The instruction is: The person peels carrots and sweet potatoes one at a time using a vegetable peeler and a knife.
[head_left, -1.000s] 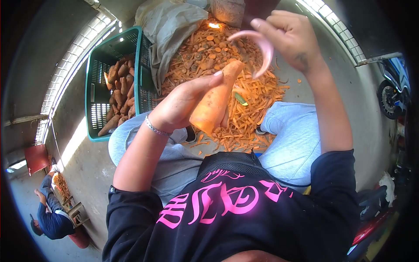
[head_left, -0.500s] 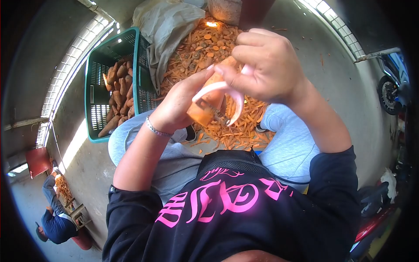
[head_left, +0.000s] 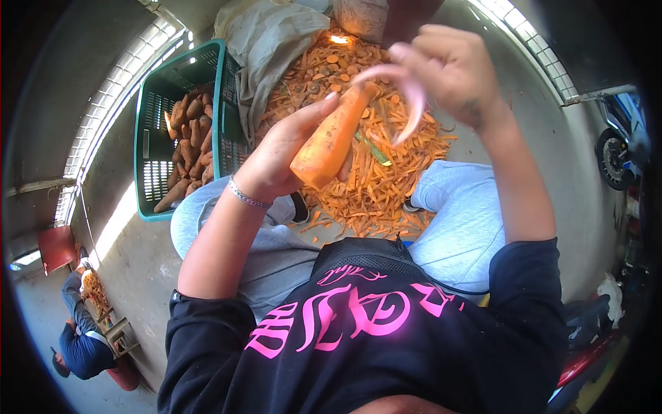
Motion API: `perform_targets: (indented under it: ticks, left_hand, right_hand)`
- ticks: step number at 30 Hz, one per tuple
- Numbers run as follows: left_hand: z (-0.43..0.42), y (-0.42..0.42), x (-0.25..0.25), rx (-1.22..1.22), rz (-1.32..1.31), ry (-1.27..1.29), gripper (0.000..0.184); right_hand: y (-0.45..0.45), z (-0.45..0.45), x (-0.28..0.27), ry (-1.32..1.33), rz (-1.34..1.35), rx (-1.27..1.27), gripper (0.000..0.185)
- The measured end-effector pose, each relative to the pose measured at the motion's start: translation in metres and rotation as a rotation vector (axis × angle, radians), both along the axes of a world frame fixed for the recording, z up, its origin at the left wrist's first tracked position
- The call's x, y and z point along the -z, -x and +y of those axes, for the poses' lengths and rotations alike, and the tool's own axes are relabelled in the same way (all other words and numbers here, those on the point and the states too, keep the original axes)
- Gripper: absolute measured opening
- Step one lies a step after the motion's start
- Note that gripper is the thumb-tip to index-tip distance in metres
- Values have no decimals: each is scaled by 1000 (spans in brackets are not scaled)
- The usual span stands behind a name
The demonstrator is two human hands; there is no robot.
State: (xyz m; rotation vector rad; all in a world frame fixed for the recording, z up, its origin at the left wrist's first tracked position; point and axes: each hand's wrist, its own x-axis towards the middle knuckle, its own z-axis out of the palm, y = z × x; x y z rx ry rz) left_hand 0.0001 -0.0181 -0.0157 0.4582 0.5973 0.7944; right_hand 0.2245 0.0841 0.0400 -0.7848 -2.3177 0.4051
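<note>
A partly peeled, bright orange carrot (head_left: pixel 338 138) slants across the middle of the view, its thick cut end towards me. My left hand (head_left: pixel 286 152) is wrapped round its side, some fingers hidden behind it. Up to the right, my right hand (head_left: pixel 452 72) is closed on a pink peeler (head_left: pixel 418 96), blurred by motion. The peeler's curved frame arches near the carrot's thin far end; I cannot tell whether they touch. Beneath both hands lies a heap of orange peelings (head_left: pixel 393 190), with round carrot slices at its far side.
To the left stands a green plastic crate (head_left: pixel 219 103) holding several unpeeled carrots (head_left: pixel 186 148). A whitish sack (head_left: pixel 272 34) lies beside the heap. Another person (head_left: pixel 86 348) sits at the lower left. A motorcycle wheel (head_left: pixel 612 155) shows at the right edge.
My right hand has moved up and right with the peeler, from the carrot's thick lower part towards its thin far end. The carrot stays in my left hand, more of it now uncovered.
</note>
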Motion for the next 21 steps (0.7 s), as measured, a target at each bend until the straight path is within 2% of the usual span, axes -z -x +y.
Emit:
perform_targets:
  ticks: [2,4,8,11,15,17,18,19,21]
  left_hand:
    - [0,-7,-2,-98,75,78,42]
    - [-4,-25,-27,-210,180,170,40]
    - [-4,-10,1,-70,38,83,41]
    - [-10,-16,-6,-139,260,-6,41]
    - [-13,-8,-11,-73,176,15,42]
    - [-10,1,0,-6,124,43,44]
    - [-11,1,-8,25,309,-31,48]
    - [-13,1,-8,30,198,-12,48]
    - [-14,2,-8,41,-26,23,49]
  right_hand:
    - [12,-19,-5,-274,-164,-76,40]
    - [22,-37,-7,-250,-106,-80,41]
    - [29,-42,1,-247,-38,-85,42]
    - [26,-35,6,-231,-43,-112,42]
    - [7,4,23,-298,-129,-107,41]
    - [-9,26,28,-118,-33,-10,36]
    - [-16,37,27,-113,-126,137,36]
    - [-25,48,26,-108,-218,285,37]
    - [-33,60,28,3,-82,295,40]
